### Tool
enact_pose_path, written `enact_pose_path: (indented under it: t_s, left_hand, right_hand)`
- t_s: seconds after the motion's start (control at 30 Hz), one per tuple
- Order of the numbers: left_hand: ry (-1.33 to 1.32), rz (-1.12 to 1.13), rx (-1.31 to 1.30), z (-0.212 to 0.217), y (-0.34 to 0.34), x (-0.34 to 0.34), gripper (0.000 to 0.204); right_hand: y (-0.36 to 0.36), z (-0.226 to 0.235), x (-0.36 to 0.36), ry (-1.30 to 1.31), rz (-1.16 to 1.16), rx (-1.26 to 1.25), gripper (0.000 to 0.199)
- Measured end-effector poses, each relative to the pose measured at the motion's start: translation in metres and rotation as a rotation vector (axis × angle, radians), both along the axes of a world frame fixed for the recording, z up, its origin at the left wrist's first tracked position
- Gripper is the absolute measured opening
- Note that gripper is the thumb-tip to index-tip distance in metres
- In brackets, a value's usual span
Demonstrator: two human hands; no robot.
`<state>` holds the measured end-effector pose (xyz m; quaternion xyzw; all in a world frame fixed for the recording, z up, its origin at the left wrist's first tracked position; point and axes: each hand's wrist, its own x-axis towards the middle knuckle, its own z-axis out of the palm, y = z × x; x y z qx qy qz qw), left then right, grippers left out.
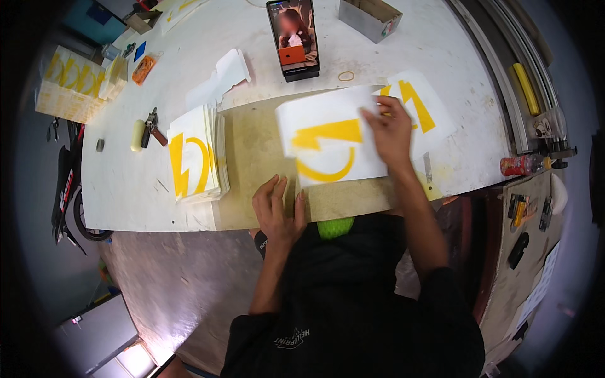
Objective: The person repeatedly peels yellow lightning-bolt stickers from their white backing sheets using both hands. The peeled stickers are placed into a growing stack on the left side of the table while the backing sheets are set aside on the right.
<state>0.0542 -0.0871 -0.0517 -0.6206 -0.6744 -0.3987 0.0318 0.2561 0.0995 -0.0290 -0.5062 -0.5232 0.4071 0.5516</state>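
Observation:
A white paper sheet with a yellow printed design lies tilted over a yellowish mat, slightly blurred. My right hand pinches it at its right edge, thumb against fingers. At the table's front edge rests my left hand, fingers apart and holding nothing, just below the sheet's lower left corner. To the left stands a thick stack of similar printed white papers. More white sheets with yellow print lie beyond my right hand, partly hidden by it.
A phone stands upright at the back, near a grey open box and a rubber band. On the left are a hand tool, a torn white paper and stacked yellow-printed bundles. A metal rail borders the right.

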Motion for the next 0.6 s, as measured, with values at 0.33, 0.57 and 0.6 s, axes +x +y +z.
enact_pose_path:
  t_s: [0.33,0.57,0.6]
  left_hand:
    - [0.032,-0.016,-0.109,0.014,0.004,0.005,0.038]
    - [-0.131,-0.386,-0.036,0.024,0.020,0.045,0.037]
    - [-0.150,-0.491,-0.050,0.028,0.026,0.060,0.037]
  right_hand:
    - [0.012,0.000,0.162,-1.090,-0.612,0.409,0.017]
    - [0.001,0.020,0.154,-0.188,-0.417,0.122,0.026]
    - [0.003,0.033,0.144,-0.139,-0.418,0.082,0.029]
